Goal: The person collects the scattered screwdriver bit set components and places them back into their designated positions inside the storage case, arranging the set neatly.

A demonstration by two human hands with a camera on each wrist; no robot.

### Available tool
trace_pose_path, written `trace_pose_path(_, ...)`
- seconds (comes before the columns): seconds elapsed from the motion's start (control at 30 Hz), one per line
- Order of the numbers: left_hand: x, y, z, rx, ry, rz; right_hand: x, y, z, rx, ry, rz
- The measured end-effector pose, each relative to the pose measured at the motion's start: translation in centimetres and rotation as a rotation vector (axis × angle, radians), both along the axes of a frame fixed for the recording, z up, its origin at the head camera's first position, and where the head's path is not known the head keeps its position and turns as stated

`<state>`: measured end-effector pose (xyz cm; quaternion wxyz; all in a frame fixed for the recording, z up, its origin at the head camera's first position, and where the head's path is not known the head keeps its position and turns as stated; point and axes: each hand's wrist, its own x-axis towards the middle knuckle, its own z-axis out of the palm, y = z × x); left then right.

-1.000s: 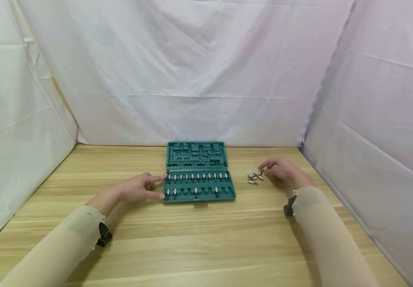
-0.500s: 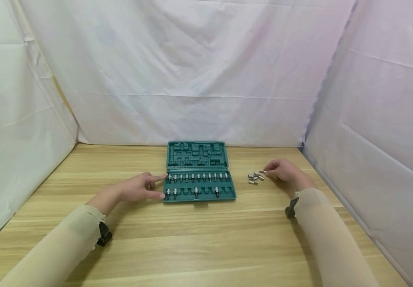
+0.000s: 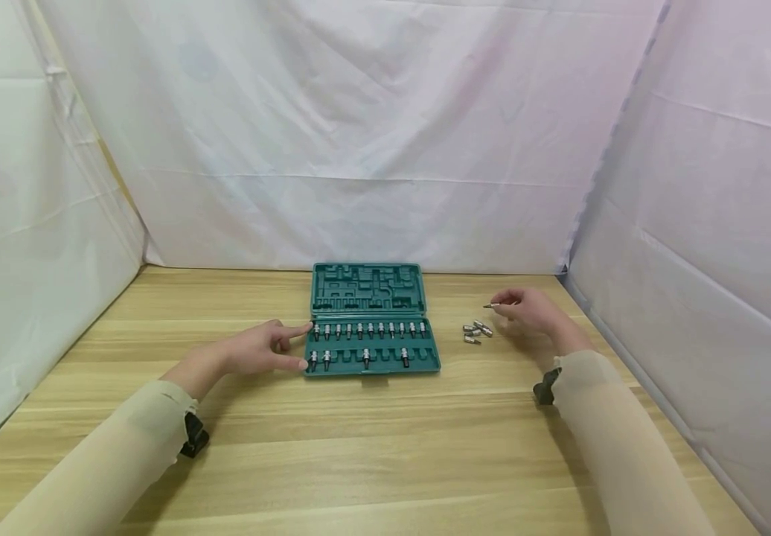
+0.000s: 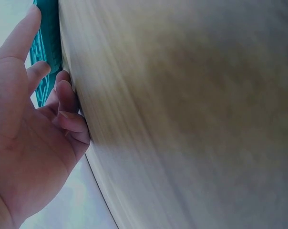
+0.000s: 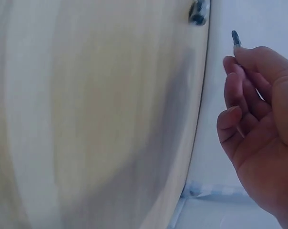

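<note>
An opened green plastic case (image 3: 352, 368) lies on the table, its lid flat behind the base. My left hand (image 3: 254, 351) touches the base's left edge with straight thumb and index finger; the left wrist view shows the other fingers curled under. Between thumb and fingertips of my right hand (image 3: 526, 309) is a bit socket (image 3: 490, 306), pinched with its dark tip pointing left, raised above the table; most of its body is hidden by the fingers. Close in front of that hand lies a small pile of silver bit sockets (image 3: 477, 330).
Bit sockets fill the base's back row, with a few in the front row among bare slots. The wooden table (image 3: 359, 454) is bordered by white cloth (image 3: 359, 149) at the back and sides.
My right hand has closed thumb and fingers on one bit socket from the pile and lifted it slightly up and away. My left hand has stayed at the case.
</note>
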<state>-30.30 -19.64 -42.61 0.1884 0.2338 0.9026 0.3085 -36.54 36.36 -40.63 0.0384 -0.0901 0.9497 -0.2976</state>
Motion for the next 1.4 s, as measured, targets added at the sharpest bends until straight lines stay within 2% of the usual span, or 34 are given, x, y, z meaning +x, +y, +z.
trace_pose_path(0.07, 0.0, 0.0, 0.0, 0.002, -0.001, 0.001, -0.2, -0.5, 0.2, 0.014, 0.035, 0.016)
trace_pose_path(0.2, 0.0, -0.1, 0.0, 0.003, 0.001, -0.002, -0.2, -1.7, 0.5, -0.001, 0.047, 0.047)
trace_pose_path(0.57, -0.3, -0.3, -0.3, -0.015, 0.003, 0.009, 0.1, -5.3, 1.1, -0.150, -0.004, 0.118)
trace_pose_path(0.8, -0.4, -0.3, -0.3, -0.014, -0.004, 0.009, 0.8, -8.7, 1.3, -0.265, -0.043, 0.216)
trace_pose_path(1.03, -0.4, -0.4, -0.5, -0.018, -0.003, 0.013, 2.0, -12.9, 1.4, -0.278, -0.046, 0.267)
trace_pose_path(1.2, -0.3, -0.3, -0.4, -0.019, -0.006, 0.017, 2.6, -15.5, 1.1, -0.306, -0.010, 0.342)
trace_pose_path(1.4, -0.2, -0.2, -0.1, -0.015, -0.009, 0.014, 3.0, -17.9, 0.8, -0.317, -0.041, 0.384)
